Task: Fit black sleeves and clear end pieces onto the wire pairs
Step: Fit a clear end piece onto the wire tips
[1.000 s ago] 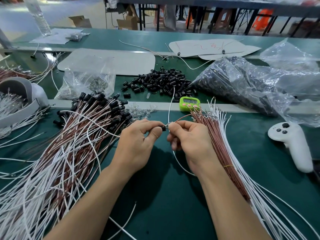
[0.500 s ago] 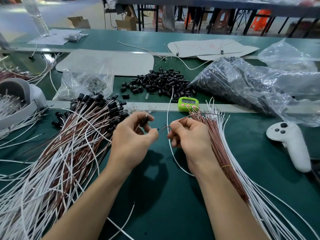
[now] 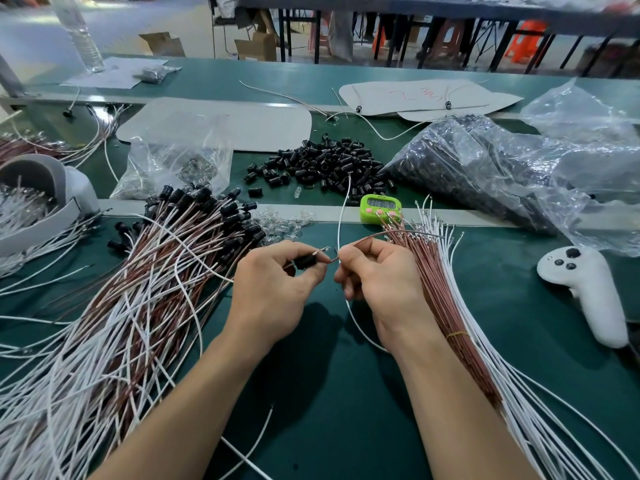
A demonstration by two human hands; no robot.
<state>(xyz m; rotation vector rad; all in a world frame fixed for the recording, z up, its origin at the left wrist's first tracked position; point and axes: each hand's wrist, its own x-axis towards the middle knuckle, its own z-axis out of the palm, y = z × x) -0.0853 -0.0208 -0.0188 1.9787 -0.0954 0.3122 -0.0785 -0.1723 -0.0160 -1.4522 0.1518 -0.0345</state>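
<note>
My left hand pinches a black sleeve between thumb and fingers, with a metal wire tip sticking out of it. My right hand pinches a wire pair, a brown wire and a white wire, a finger's width right of the sleeve. Loose black sleeves lie in a pile behind the hands. Clear end pieces lie scattered by the belt's edge strip. Finished wires with sleeves are heaped at the left. A tied bundle of bare wire pairs lies under my right forearm.
A green timer stands behind my hands. A white controller lies at the right. Plastic bags of black parts fill the back right, and a bag of clear pieces the back left. A grey holder stands at far left.
My left hand drew back from the wire tip, turned the black sleeve in its fingers, then came close to the right hand again. My right hand stayed almost still with the wire pair.
</note>
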